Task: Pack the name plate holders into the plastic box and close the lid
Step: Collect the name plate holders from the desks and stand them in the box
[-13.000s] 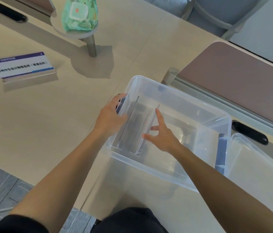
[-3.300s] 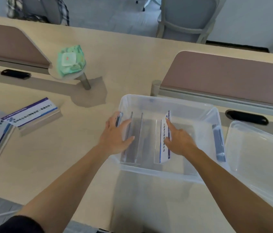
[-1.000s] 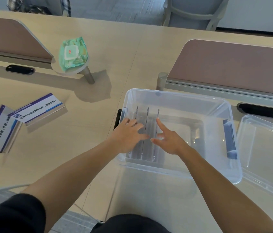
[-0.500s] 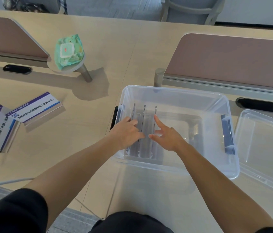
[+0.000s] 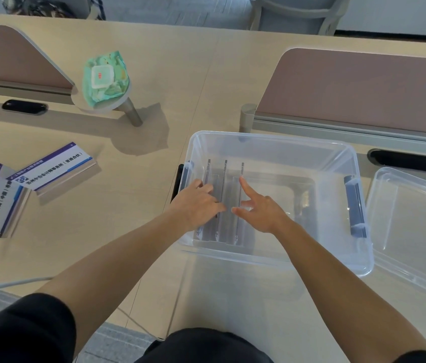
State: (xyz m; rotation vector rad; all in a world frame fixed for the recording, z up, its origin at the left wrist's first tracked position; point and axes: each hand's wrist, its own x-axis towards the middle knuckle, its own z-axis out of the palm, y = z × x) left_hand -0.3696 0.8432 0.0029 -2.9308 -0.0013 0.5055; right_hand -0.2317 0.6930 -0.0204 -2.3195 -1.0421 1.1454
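I see both hands reaching into a clear plastic box [image 5: 272, 148] on the pale counter [image 5: 133, 205]. Three name plate holders [image 5: 225, 179] stand upright in a row at its left end. My left hand [image 5: 196, 205] rests loosely curled against them, gripping nothing I can make out. My right hand [image 5: 259, 210] is spread open, forefinger touching the rightmost holder. The lid [image 5: 416, 224] lies just right of the box. Two more printed holders [image 5: 49, 169] lie well left.

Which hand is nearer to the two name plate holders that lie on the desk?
Left. The left hand is at the left wall of the clear plastic box, on the side facing the two name plate holders. The right hand is farther right, inside the box.
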